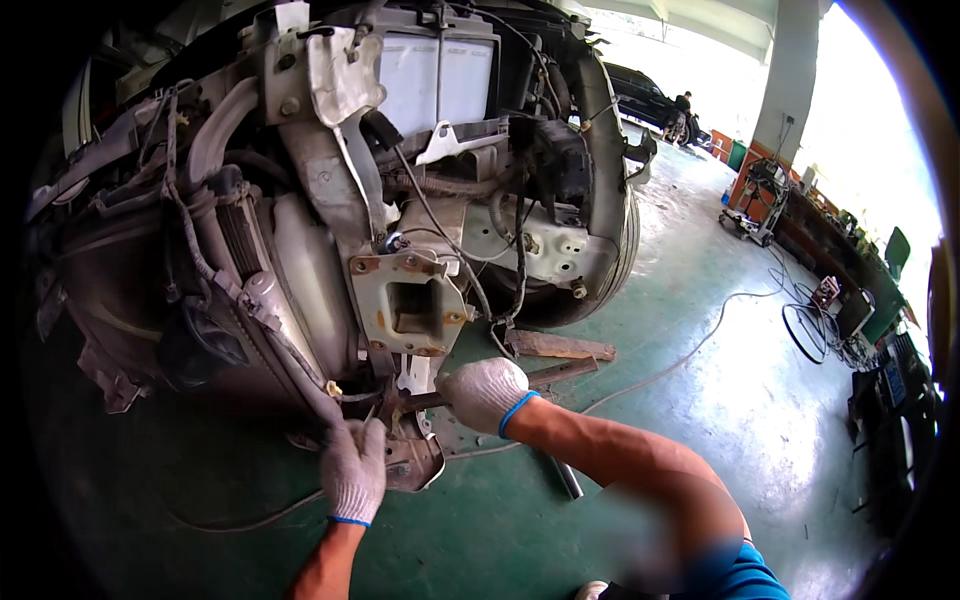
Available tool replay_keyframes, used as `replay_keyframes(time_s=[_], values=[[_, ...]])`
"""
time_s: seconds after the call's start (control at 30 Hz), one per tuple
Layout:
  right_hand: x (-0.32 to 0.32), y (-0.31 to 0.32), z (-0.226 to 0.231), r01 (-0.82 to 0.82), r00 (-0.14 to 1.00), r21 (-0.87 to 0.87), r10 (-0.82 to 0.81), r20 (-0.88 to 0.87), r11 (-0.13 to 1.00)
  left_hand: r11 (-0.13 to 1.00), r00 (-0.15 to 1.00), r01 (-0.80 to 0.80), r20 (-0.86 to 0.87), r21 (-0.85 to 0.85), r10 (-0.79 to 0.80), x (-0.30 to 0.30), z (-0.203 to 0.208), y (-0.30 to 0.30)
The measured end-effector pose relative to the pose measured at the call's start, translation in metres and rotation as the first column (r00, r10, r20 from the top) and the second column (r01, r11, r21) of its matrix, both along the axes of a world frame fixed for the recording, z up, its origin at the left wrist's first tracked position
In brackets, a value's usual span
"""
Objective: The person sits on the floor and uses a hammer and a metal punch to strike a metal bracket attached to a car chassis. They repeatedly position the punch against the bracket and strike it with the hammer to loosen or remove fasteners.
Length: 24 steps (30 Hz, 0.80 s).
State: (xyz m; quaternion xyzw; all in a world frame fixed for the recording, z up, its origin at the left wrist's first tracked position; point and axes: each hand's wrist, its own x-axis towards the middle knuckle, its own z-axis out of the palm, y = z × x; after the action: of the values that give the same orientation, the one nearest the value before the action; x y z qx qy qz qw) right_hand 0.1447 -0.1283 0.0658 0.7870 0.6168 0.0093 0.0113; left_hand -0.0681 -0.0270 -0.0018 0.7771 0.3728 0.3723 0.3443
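Note:
My left hand [355, 462], in a white knit glove with a blue cuff, is closed at the lower front of a stripped car front end. What its fingers hold is hidden. My right hand [487, 396], gloved alike, is a fist around a long brown bar [570, 373] that sticks out on both sides. The bar's left end meets a bent, rusty metal bracket [418, 462] beside my left hand. Above my hands is a squarish, rust-spotted mounting plate [405, 303] with a rectangular opening. The radiator [235, 260] stands to the left.
A wooden block [560, 346] and a metal tube [566, 478] lie on the green floor. A hose [680, 370] runs across it to the right. A wheeled cart [762, 200] stands farther right. In the background a person [682, 105] is near a black car [640, 92].

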Motion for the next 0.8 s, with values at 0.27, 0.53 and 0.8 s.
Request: replay_keyframes(time_s=[0.27,0.53,0.8], values=[[0.028,-0.003,-0.035,-0.013,1.0,0.062,0.013,-0.003,0.998,0.755,0.96,0.221,0.275,-0.618,-0.056,0.078,0.003,-0.004],[-0.021,0.015,-0.01,-0.065,0.998,0.068,0.063,0.026,0.996,0.882,0.982,-0.061,0.132,-0.467,0.138,0.048,0.013,0.0],[0.022,-0.181,-0.041,0.231,0.967,-0.149,-0.244,-0.075,0.961,0.844,0.935,0.315,-0.01,-0.434,-0.354,0.093,-0.048,-0.161]])
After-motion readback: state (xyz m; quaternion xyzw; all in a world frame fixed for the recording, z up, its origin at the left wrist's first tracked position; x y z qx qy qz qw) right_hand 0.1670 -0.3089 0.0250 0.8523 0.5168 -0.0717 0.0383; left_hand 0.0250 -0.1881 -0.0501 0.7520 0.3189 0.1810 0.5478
